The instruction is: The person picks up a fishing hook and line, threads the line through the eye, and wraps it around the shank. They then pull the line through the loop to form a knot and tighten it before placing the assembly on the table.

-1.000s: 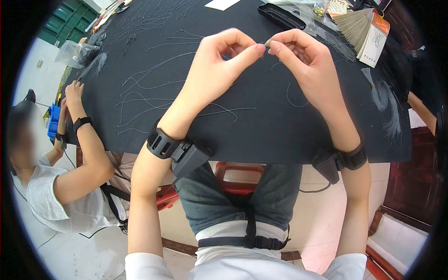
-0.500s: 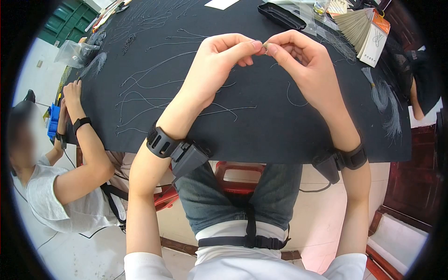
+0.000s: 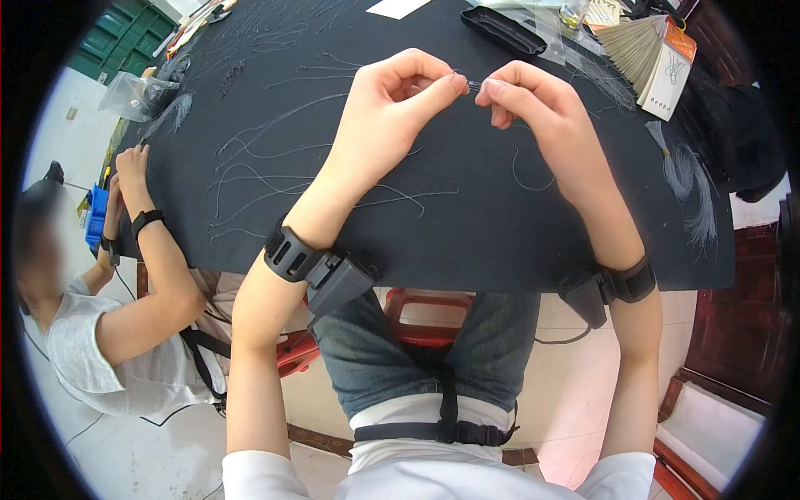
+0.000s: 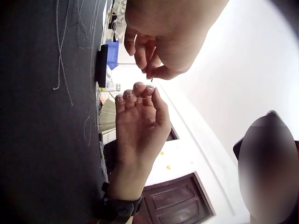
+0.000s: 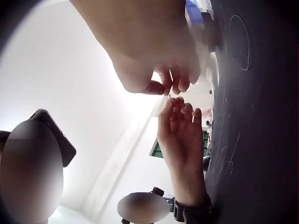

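In the head view my left hand and right hand face each other over the black tabletop, fingertips a small gap apart. A short stretch of thin grey cord bridges that gap, pinched between thumb and forefinger on each side. The left wrist view shows a fine strand running across the right hand's fingertips. From the right wrist, a bit of cord shows at the left hand's thumb tip. Most of the cord is hidden by the fingers.
Several loose grey cords lie left of my hands, and one curved cord lies below the right. At the back stand a black case and fanned sample cards. A cord bundle lies right. Another person sits left.
The fingertips, close together before, have drawn a little apart, with cord showing between them. My left hand dipped and rose again; the right thumb and fingers have shifted their pinch.
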Demonstrator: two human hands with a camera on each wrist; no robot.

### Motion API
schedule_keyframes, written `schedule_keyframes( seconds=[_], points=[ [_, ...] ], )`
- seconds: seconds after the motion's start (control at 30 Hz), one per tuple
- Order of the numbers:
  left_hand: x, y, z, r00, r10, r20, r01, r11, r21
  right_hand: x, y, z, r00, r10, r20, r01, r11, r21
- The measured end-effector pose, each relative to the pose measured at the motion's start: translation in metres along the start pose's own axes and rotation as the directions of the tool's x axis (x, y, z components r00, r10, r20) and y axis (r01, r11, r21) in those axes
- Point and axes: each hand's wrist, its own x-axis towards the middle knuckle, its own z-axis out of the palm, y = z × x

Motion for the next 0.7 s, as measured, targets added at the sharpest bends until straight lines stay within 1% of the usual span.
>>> schedule_keyframes(
  seconds=[0.1, 0.2, 0.3, 0.4, 0.5, 0.6, 0.67, 0.7],
  points=[
    [0.001, 0.001, 0.0, 1.0, 0.025, -0.017, -0.025, 1.0, 0.005, 0.0, -0.001, -0.002, 0.995, 0.093, 0.028, -0.097, 0.973, 0.21],
    [0.001, 0.001, 0.001, 0.999, 0.036, -0.033, -0.036, 0.999, -0.003, 0.001, -0.009, 0.001, 0.997, 0.078, 0.004, -0.073, 0.91, 0.409],
    [0.001, 0.0, -0.001, 0.999, 0.035, -0.038, -0.035, 0.999, 0.016, 0.001, -0.011, 0.001, 0.994, 0.111, 0.015, -0.103, 0.862, 0.496],
    [0.002, 0.0, 0.0, 0.998, 0.033, -0.057, -0.033, 0.999, 0.004, 0.001, -0.002, -0.005, 0.993, 0.101, 0.068, -0.121, 0.869, 0.479],
    [0.003, 0.001, -0.001, 0.997, 0.005, -0.082, -0.006, 1.0, -0.015, 0.003, 0.001, -0.012, 0.983, 0.142, 0.114, -0.18, 0.855, 0.487],
    [0.003, 0.006, -0.004, 0.994, -0.029, -0.102, 0.024, 0.999, -0.047, 0.004, -0.005, -0.012, 0.981, 0.192, 0.028, -0.183, 0.872, 0.454],
    [0.003, 0.011, -0.009, 0.992, -0.061, -0.113, 0.055, 0.997, -0.048, 0.004, -0.003, -0.013, 0.98, 0.198, 0.001, -0.176, 0.867, 0.467],
    [0.001, 0.015, -0.012, 0.99, -0.054, -0.128, 0.05, 0.998, -0.039, 0.005, -0.002, -0.015, 0.98, 0.197, -0.006, -0.171, 0.866, 0.471]
  ],
)
